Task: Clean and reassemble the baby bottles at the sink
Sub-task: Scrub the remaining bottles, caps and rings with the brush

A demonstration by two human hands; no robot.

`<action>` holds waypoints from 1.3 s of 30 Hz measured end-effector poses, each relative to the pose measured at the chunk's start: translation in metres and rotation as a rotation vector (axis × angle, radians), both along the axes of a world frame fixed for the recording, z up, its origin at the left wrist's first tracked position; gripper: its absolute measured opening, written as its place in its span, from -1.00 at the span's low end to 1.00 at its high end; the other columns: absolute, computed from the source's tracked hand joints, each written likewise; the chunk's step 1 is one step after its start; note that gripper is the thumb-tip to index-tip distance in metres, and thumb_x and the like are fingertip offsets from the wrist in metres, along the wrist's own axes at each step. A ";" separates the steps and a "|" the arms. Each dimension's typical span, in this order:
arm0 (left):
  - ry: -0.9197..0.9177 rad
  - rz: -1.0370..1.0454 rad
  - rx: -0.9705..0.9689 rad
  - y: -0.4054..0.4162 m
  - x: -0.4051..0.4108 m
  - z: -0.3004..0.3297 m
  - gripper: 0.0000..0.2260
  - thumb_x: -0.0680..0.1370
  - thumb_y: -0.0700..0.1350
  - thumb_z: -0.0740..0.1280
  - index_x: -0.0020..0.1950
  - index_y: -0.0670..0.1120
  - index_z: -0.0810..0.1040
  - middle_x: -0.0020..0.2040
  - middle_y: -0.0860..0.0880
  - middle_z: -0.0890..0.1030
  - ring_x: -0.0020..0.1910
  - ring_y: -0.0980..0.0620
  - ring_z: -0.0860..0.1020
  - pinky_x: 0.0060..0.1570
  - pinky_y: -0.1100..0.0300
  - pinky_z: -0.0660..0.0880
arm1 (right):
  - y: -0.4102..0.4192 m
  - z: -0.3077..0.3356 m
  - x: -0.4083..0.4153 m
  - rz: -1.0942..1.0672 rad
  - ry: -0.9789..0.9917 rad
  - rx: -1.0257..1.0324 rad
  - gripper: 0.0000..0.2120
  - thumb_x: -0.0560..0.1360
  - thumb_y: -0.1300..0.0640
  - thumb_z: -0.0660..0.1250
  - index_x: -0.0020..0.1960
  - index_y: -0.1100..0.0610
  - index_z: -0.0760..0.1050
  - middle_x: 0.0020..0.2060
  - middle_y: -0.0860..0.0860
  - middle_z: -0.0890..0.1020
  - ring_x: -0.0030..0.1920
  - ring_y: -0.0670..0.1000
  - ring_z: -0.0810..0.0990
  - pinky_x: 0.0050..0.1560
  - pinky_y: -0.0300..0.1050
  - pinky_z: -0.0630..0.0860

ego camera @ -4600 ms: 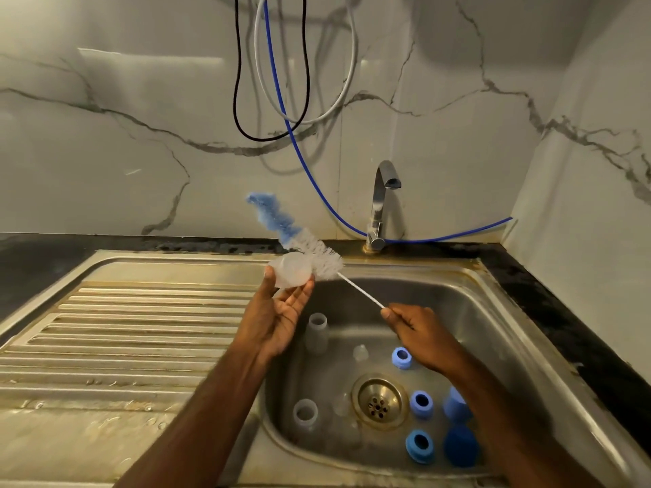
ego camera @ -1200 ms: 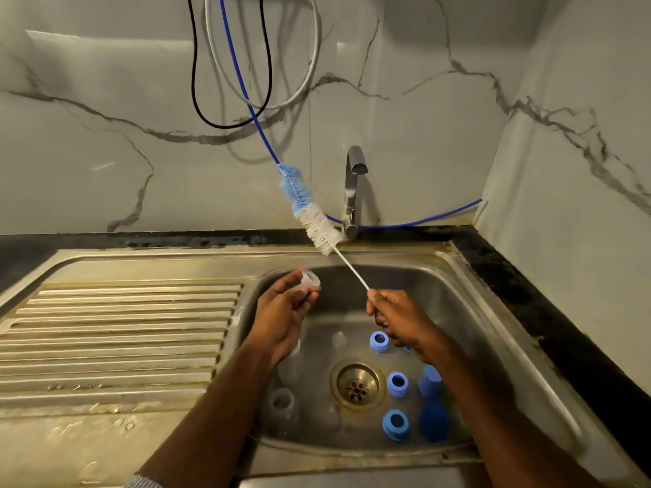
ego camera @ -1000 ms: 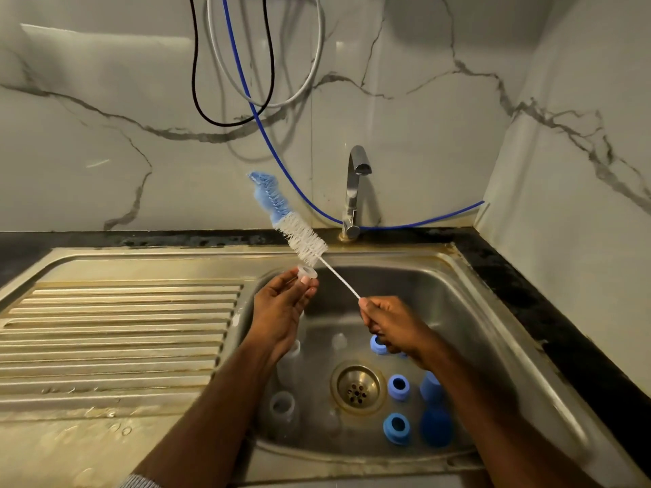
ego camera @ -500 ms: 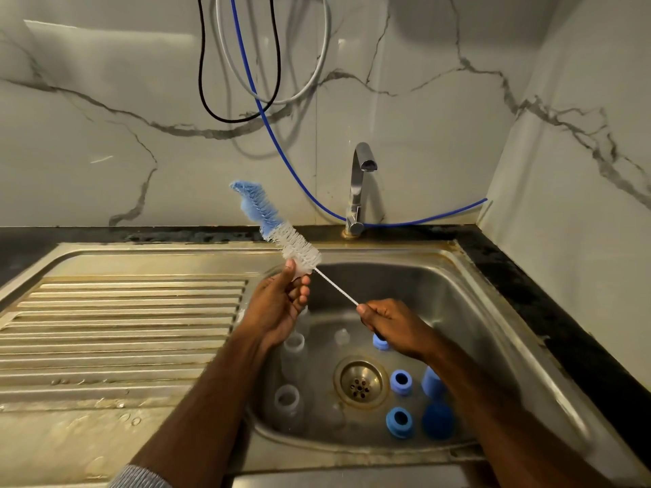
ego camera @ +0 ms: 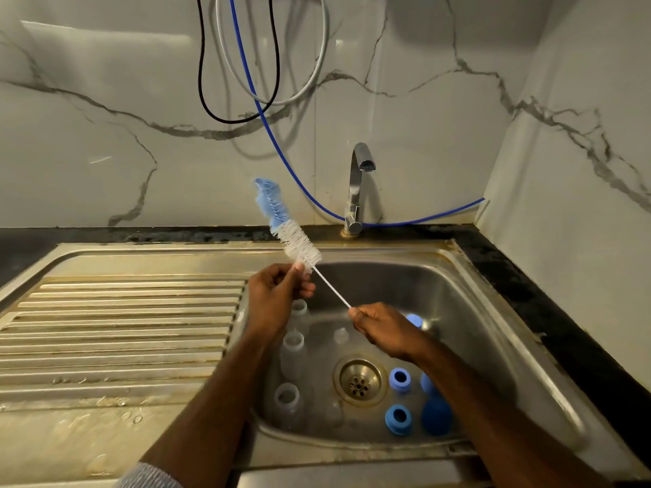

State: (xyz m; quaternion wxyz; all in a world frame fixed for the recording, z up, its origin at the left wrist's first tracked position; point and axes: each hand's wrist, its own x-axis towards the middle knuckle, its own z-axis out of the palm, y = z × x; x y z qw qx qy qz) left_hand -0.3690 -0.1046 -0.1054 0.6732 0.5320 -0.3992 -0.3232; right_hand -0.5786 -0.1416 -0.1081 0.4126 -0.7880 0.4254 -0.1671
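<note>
- Bottles (ego camera: 292,353), three clear ones with open necks, stand in the sink (ego camera: 493,332) at about 9 o'clock of the drain (ego camera: 360,381); none has a collar or cap on, so I judge reassembly not yet begun.
- Collars (ego camera: 399,419), blue, lie at 3 to 5 o'clock of the drain, with a darker blue cap (ego camera: 436,416) just beside them.
- Right hand (ego camera: 382,329) grips the wire end of the brush (ego camera: 297,246), over the middle of the basin.
- Left hand (ego camera: 273,299), at 10 o'clock of the right, has its fingers curled and pinched at the bristle base; whether a small part sits in them I cannot tell.
- Brush head points to 11 o'clock, toward the wall.
- Tap (ego camera: 357,191), at 12 o'clock, shows no water running; scrubbing looks underway, with rinsing and assembly left.
</note>
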 end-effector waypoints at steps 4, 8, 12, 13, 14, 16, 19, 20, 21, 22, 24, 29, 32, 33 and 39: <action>0.631 -0.284 0.170 0.004 0.009 0.011 -0.80 0.65 -0.10 0.29 0.00 -0.21 0.59 -0.25 -0.12 0.63 -0.37 0.10 0.58 -0.36 0.33 0.57 | -0.007 -0.004 -0.009 -0.001 0.088 -0.202 -0.56 0.70 -0.08 0.10 -0.33 0.01 0.35 -0.56 -0.13 0.46 -0.47 -0.17 0.39 -0.25 -0.09 0.41; 0.419 -0.154 -0.012 0.000 0.001 0.004 -0.87 0.59 -0.17 0.36 0.04 -0.22 0.62 -0.18 -0.13 0.69 -0.23 0.02 0.65 -0.17 0.24 0.62 | -0.004 -0.002 -0.002 0.045 0.004 -0.012 -0.56 0.70 -0.09 0.09 -0.32 0.03 0.35 -0.48 -0.07 0.39 -0.45 -0.09 0.33 -0.37 -0.16 0.35; -0.302 0.217 -0.133 -0.004 0.001 -0.002 -0.80 0.51 -0.15 0.50 0.12 -0.13 0.65 -0.09 0.06 0.69 -0.10 0.22 0.67 -0.08 0.33 0.61 | 0.000 -0.001 0.001 0.089 -0.127 0.362 -0.54 0.69 -0.15 0.07 -0.32 0.02 0.33 -0.50 -0.08 0.28 -0.54 -0.10 0.17 -0.57 -0.28 0.15; -0.368 0.239 -0.132 -0.004 0.003 -0.003 -0.82 0.52 -0.13 0.50 0.10 -0.12 0.66 -0.11 0.06 0.69 -0.12 0.22 0.67 -0.10 0.33 0.61 | 0.000 -0.002 0.001 0.073 -0.106 0.296 -0.55 0.69 -0.14 0.07 -0.31 0.03 0.34 -0.51 -0.09 0.30 -0.54 -0.11 0.20 -0.55 -0.28 0.18; -0.367 0.200 -0.112 -0.004 0.004 -0.004 -0.84 0.54 -0.11 0.48 0.08 -0.14 0.67 -0.14 0.02 0.70 -0.16 0.16 0.67 -0.12 0.30 0.61 | 0.000 -0.003 0.001 0.053 -0.066 0.176 -0.56 0.69 -0.13 0.08 -0.30 0.04 0.34 -0.52 -0.09 0.33 -0.52 -0.11 0.25 -0.50 -0.27 0.24; -0.085 -0.023 -0.023 -0.002 0.005 -0.004 -0.81 0.60 -0.09 0.39 0.05 -0.21 0.65 -0.19 -0.09 0.69 -0.25 0.04 0.66 -0.19 0.22 0.61 | -0.004 -0.004 -0.002 0.011 0.036 -0.090 -0.56 0.70 -0.10 0.08 -0.31 0.03 0.36 -0.50 -0.10 0.40 -0.45 -0.11 0.36 -0.35 -0.18 0.36; 0.565 -0.300 0.141 0.000 0.009 0.007 -0.77 0.63 -0.06 0.32 0.04 -0.23 0.61 -0.24 -0.13 0.66 -0.35 0.09 0.61 -0.34 0.30 0.59 | -0.010 -0.006 -0.010 -0.008 0.077 -0.239 -0.55 0.70 -0.07 0.09 -0.34 0.01 0.34 -0.51 -0.07 0.43 -0.43 -0.11 0.41 -0.25 -0.06 0.43; 0.678 -0.324 0.167 0.000 0.009 0.009 -0.79 0.63 -0.06 0.31 0.03 -0.21 0.60 -0.24 -0.12 0.66 -0.36 0.11 0.61 -0.37 0.32 0.58 | -0.010 -0.006 -0.011 0.002 0.069 -0.239 -0.55 0.70 -0.07 0.09 -0.34 0.01 0.34 -0.52 -0.08 0.43 -0.44 -0.11 0.40 -0.26 -0.08 0.42; 0.736 -0.323 0.165 -0.001 0.008 0.009 -0.81 0.63 -0.08 0.31 0.02 -0.20 0.60 -0.24 -0.12 0.67 -0.36 0.10 0.62 -0.36 0.32 0.60 | -0.010 -0.005 -0.010 0.013 0.059 -0.218 -0.55 0.70 -0.07 0.10 -0.34 0.01 0.34 -0.53 -0.09 0.42 -0.45 -0.12 0.39 -0.28 -0.11 0.40; 0.736 -0.309 0.134 -0.002 0.007 0.007 -0.82 0.62 -0.09 0.32 0.02 -0.20 0.61 -0.22 -0.13 0.67 -0.32 0.08 0.64 -0.30 0.29 0.62 | -0.009 -0.004 -0.008 0.027 0.042 -0.171 -0.56 0.70 -0.07 0.10 -0.34 0.01 0.35 -0.53 -0.11 0.40 -0.46 -0.13 0.36 -0.32 -0.17 0.38; 0.443 -0.202 0.029 -0.002 0.003 0.002 -0.85 0.60 -0.11 0.36 0.04 -0.19 0.63 -0.16 -0.13 0.70 -0.21 0.02 0.67 -0.13 0.19 0.64 | -0.007 -0.002 -0.005 0.050 -0.030 0.039 -0.56 0.70 -0.09 0.09 -0.31 0.03 0.35 -0.53 -0.11 0.36 -0.50 -0.12 0.29 -0.46 -0.26 0.30; -0.440 0.261 -0.140 -0.005 0.001 -0.004 -0.90 0.52 -0.12 0.50 -0.01 -0.09 0.65 -0.19 0.10 0.66 -0.20 0.22 0.64 -0.18 0.37 0.57 | -0.004 0.000 -0.004 0.070 -0.099 0.312 -0.55 0.69 -0.16 0.08 -0.30 0.02 0.36 -0.48 -0.05 0.29 -0.51 -0.08 0.18 -0.52 -0.20 0.12; -0.107 -0.022 -0.040 -0.003 0.002 -0.002 -0.82 0.61 -0.10 0.38 -0.01 -0.22 0.64 -0.23 -0.09 0.69 -0.28 0.03 0.65 -0.21 0.19 0.62 | -0.007 -0.004 -0.006 0.028 -0.011 -0.020 -0.56 0.70 -0.09 0.09 -0.31 0.05 0.35 -0.55 -0.10 0.38 -0.53 -0.14 0.30 -0.38 -0.11 0.32; 0.136 -0.148 0.017 -0.002 0.004 0.000 -0.77 0.63 -0.09 0.33 0.00 -0.25 0.63 -0.25 -0.12 0.67 -0.32 0.03 0.63 -0.26 0.21 0.61 | -0.010 -0.005 -0.009 0.019 0.022 -0.122 -0.56 0.70 -0.07 0.09 -0.32 0.05 0.34 -0.58 -0.12 0.40 -0.53 -0.16 0.34 -0.32 -0.09 0.36; 0.591 -0.323 0.084 -0.002 0.005 0.009 -0.77 0.53 -0.06 0.39 -0.01 -0.24 0.63 -0.26 -0.11 0.65 -0.34 0.09 0.60 -0.29 0.32 0.60 | -0.013 -0.002 -0.013 0.044 -0.015 -0.048 -0.56 0.70 -0.08 0.10 -0.34 0.01 0.33 -0.58 -0.14 0.38 -0.52 -0.16 0.31 -0.38 -0.17 0.33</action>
